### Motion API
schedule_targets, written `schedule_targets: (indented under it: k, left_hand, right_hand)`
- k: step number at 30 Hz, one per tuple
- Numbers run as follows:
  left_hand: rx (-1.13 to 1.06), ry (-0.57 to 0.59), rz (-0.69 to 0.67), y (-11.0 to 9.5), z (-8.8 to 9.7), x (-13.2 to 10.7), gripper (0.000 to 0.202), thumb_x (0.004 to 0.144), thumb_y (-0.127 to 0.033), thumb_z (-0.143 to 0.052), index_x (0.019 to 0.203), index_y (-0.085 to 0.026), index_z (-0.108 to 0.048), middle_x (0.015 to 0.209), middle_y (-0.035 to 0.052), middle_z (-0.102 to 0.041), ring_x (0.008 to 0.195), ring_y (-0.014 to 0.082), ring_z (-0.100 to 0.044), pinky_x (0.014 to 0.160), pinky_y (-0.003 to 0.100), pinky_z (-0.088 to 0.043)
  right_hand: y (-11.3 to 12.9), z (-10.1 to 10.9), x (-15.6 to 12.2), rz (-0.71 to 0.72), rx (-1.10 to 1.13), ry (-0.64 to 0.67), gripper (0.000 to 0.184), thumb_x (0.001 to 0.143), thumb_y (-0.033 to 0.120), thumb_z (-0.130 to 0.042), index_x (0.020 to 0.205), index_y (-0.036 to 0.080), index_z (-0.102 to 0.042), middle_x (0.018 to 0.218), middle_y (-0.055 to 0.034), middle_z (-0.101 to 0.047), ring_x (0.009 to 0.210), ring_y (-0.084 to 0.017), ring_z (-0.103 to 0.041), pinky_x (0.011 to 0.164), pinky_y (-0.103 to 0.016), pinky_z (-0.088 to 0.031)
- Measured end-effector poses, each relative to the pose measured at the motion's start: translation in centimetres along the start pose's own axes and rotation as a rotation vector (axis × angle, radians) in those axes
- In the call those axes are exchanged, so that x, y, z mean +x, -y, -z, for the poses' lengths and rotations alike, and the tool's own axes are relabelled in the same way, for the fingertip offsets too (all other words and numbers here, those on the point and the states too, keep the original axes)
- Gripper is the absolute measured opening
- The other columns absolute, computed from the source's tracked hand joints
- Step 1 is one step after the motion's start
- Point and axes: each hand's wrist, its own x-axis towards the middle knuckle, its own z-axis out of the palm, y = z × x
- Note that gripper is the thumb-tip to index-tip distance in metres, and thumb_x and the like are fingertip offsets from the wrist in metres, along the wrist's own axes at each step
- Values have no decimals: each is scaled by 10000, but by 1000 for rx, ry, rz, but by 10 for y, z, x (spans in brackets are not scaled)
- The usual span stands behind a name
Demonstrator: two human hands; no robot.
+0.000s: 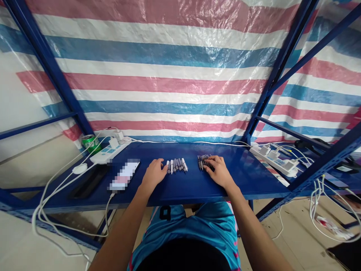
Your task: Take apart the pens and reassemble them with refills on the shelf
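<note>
On a blue metal shelf point(194, 184) lies a tight row of grey and white marker pens point(176, 165), side by side. My left hand point(154, 174) lies flat on the shelf, its fingertips at or very near the left end of that row. A second bunch of dark pens point(203, 162) lies to the right of the row. My right hand point(218, 171) covers the near part of this bunch, with fingers curled over it. Whether it grips them, I cannot tell.
To the left are a white power strip point(108, 153), a green can point(91, 143), a pixelated phone point(125, 174) and a black phone point(88, 181). Another power strip point(273, 161) sits right. White cables trail over the shelf edges. Blue uprights and a striped tarpaulin point(169, 82) stand behind.
</note>
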Motion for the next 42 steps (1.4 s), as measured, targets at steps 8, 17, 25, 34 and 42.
schedule_targets:
  k: [8, 17, 25, 34, 42]
  left_hand:
    - [-50, -76, -134, -7, 8, -6, 349, 1021, -383, -539, 1276, -194, -686, 1209, 113, -689, 979, 243, -692, 858, 335, -514]
    - [-77, -66, -200, -4, 7, -31, 260, 998, -368, -569, 1119, -233, -756, 1122, 77, -647, 1037, 258, -661, 924, 378, -526]
    - [-8, -139, -388, -6, 7, -73, 320, 1033, -435, -563, 1187, -286, -802, 1401, 81, -577, 1154, 299, -585, 945, 453, -548]
    - [-77, -169, -239, -16, 12, -112, 285, 991, -471, -633, 1129, -262, -767, 1305, 78, -678, 1216, 323, -603, 922, 434, -556]
    - [-95, -196, -120, -3, 3, -112, 264, 990, -336, -578, 1194, -261, -727, 1109, 56, -759, 1073, 298, -690, 880, 420, -552]
  right_hand:
    - [22, -19, 7, 49, -125, 78, 329, 1026, 438, -601, 1270, 296, -771, 1335, -126, -635, 1247, -386, -492, 1044, -581, -450]
    - [25, -19, 4, 124, -128, 103, 322, 1040, 379, -588, 1301, 313, -765, 1339, -107, -669, 1264, -387, -475, 1049, -585, -437]
    - [27, -19, 2, 141, -85, 76, 267, 1035, 342, -612, 1224, 282, -791, 1305, -102, -709, 1271, -387, -489, 1023, -578, -450]
    - [27, -19, 2, 88, -7, -22, 198, 1022, 334, -619, 1110, 266, -783, 1139, -101, -759, 1195, -350, -558, 1039, -539, -453]
    - [-49, 14, 9, -461, -272, -206, 353, 940, 293, -668, 1248, 136, -740, 1175, -214, -746, 1136, -379, -641, 977, -483, -483]
